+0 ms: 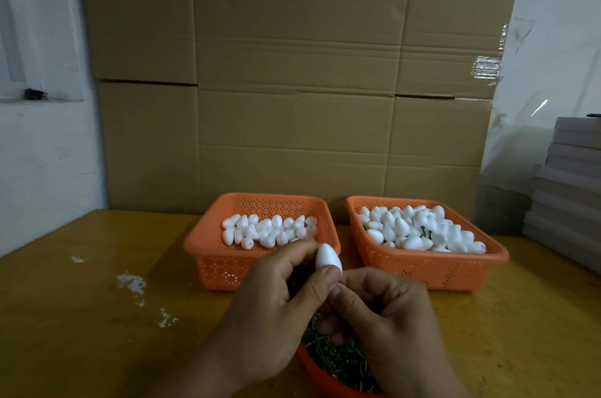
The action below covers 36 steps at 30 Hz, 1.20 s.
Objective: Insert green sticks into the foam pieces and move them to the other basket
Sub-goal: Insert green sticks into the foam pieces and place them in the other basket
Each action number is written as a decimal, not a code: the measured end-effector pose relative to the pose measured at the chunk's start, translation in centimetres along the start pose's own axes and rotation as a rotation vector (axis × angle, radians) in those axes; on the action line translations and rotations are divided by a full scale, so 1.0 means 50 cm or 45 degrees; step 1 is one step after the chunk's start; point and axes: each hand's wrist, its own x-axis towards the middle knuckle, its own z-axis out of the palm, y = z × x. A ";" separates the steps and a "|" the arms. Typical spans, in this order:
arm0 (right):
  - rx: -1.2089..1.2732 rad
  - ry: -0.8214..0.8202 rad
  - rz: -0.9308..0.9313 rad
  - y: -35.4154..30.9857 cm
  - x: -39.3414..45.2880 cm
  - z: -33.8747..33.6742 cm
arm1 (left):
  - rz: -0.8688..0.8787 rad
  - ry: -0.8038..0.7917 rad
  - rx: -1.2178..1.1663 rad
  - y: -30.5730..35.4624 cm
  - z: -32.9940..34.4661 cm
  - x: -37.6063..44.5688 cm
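Note:
My left hand (pixel 279 293) pinches a white egg-shaped foam piece (pixel 327 260) between thumb and fingers, pointed end up. My right hand (pixel 387 313) meets it from the right, fingers curled and pinched right under the foam; any stick in that pinch is hidden. Below the hands lies an orange bowl (pixel 320 376) full of green sticks (pixel 341 362). Behind stand two orange baskets: the left basket (pixel 208 254) holds plain foam pieces (pixel 266 230), the right basket (pixel 455 270) holds a heap of foam pieces (pixel 416 228) with green stems showing among them.
The yellow-brown table (pixel 81 316) has white foam crumbs (pixel 133 283) on its left side. Large cardboard boxes (pixel 292 88) form a wall behind the baskets. A stack of grey boards (pixel 569 189) stands at the right edge.

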 end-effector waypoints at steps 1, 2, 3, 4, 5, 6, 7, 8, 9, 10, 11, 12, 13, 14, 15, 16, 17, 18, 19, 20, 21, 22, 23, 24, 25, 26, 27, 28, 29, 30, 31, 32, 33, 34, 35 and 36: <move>0.003 -0.006 0.007 0.002 0.000 0.000 | 0.007 -0.005 0.013 -0.001 0.000 0.000; 0.013 -0.011 0.019 0.002 -0.001 0.000 | 0.011 -0.010 0.014 -0.002 0.000 0.000; 0.025 -0.014 0.030 0.003 0.000 0.000 | 0.009 -0.013 0.000 -0.004 0.001 0.001; 0.037 -0.012 0.043 0.004 0.001 -0.001 | 0.000 -0.012 -0.022 -0.006 0.002 0.000; 0.049 -0.009 0.050 0.006 0.003 -0.001 | -0.011 -0.008 -0.048 -0.008 0.003 0.000; 0.060 -0.005 0.056 0.007 0.005 -0.002 | -0.024 -0.003 -0.077 -0.010 0.004 0.000; 0.071 -0.004 0.061 0.007 0.007 -0.002 | -0.034 -0.002 -0.111 -0.013 0.007 -0.001; 0.078 -0.005 0.064 0.007 0.009 -0.003 | -0.039 -0.006 -0.141 -0.015 0.009 0.000; 0.083 -0.007 0.065 0.008 0.010 -0.005 | -0.040 -0.009 -0.159 -0.017 0.012 0.000; 0.092 -0.012 0.070 0.009 0.010 -0.006 | -0.040 -0.009 -0.161 -0.018 0.014 -0.001; 0.101 -0.014 0.078 0.010 0.011 -0.006 | -0.043 -0.013 -0.156 -0.019 0.015 -0.001; 0.111 -0.020 0.085 0.010 0.011 -0.007 | -0.049 -0.020 -0.159 -0.019 0.015 -0.001; 0.120 -0.026 0.088 0.009 0.012 -0.007 | -0.059 -0.027 -0.174 -0.020 0.015 -0.001; 0.130 -0.025 0.089 0.007 0.013 -0.008 | -0.073 -0.035 -0.189 -0.020 0.014 -0.002; 0.133 -0.014 0.088 0.005 0.016 -0.011 | -0.092 -0.027 -0.186 -0.022 0.013 -0.003; 0.129 0.007 0.094 0.003 0.020 -0.015 | -0.119 -0.007 -0.167 -0.025 0.012 -0.004; 0.114 0.039 0.106 0.001 0.026 -0.022 | -0.148 0.018 -0.139 -0.030 0.012 -0.005; 0.081 0.084 0.119 -0.001 0.034 -0.032 | -0.173 0.039 -0.101 -0.035 0.013 -0.006; 0.022 0.135 0.129 0.000 0.045 -0.046 | -0.189 0.054 -0.049 -0.041 0.014 -0.007; -0.055 0.200 0.139 0.003 0.059 -0.062 | -0.197 0.064 0.019 -0.044 0.016 -0.009; -0.144 0.280 0.149 0.007 0.075 -0.080 | -0.193 0.069 0.091 -0.046 0.017 -0.011; -0.233 0.368 0.157 0.013 0.093 -0.099 | -0.180 0.070 0.145 -0.049 0.018 -0.012; -0.321 0.448 0.157 0.020 0.112 -0.119 | -0.171 0.071 0.174 -0.051 0.019 -0.012; -0.414 0.517 0.153 0.028 0.130 -0.139 | -0.171 0.070 0.180 -0.052 0.019 -0.013; -0.522 0.571 0.149 0.039 0.148 -0.159 | -0.178 0.068 0.183 -0.053 0.019 -0.012; -0.640 0.610 0.149 0.051 0.164 -0.179 | -0.186 0.066 0.195 -0.054 0.020 -0.013; -0.762 0.638 0.152 0.061 0.180 -0.197 | -0.191 0.065 0.219 -0.055 0.020 -0.013; -0.870 0.659 0.157 0.070 0.194 -0.214 | -0.197 0.062 0.250 -0.057 0.021 -0.013; -0.967 0.672 0.180 0.076 0.206 -0.228 | -0.203 0.059 0.277 -0.057 0.021 -0.014; -1.059 0.675 0.225 0.080 0.218 -0.238 | -0.207 0.057 0.299 -0.057 0.022 -0.013; -1.146 0.662 0.287 0.081 0.228 -0.244 | -0.207 0.055 0.315 -0.057 0.022 -0.014; -1.222 0.639 0.359 0.080 0.238 -0.248 | -0.204 0.054 0.328 -0.058 0.022 -0.013; -1.286 0.610 0.437 0.075 0.248 -0.249 | -0.197 0.054 0.340 -0.058 0.021 -0.013; -1.330 0.589 0.512 0.069 0.258 -0.247 | -0.192 0.057 0.350 -0.059 0.021 -0.013; -1.356 0.577 0.592 0.061 0.267 -0.245 | -0.185 0.059 0.356 -0.060 0.021 -0.013; -1.371 0.564 0.672 0.055 0.276 -0.244 | -0.179 0.060 0.356 -0.060 0.021 -0.013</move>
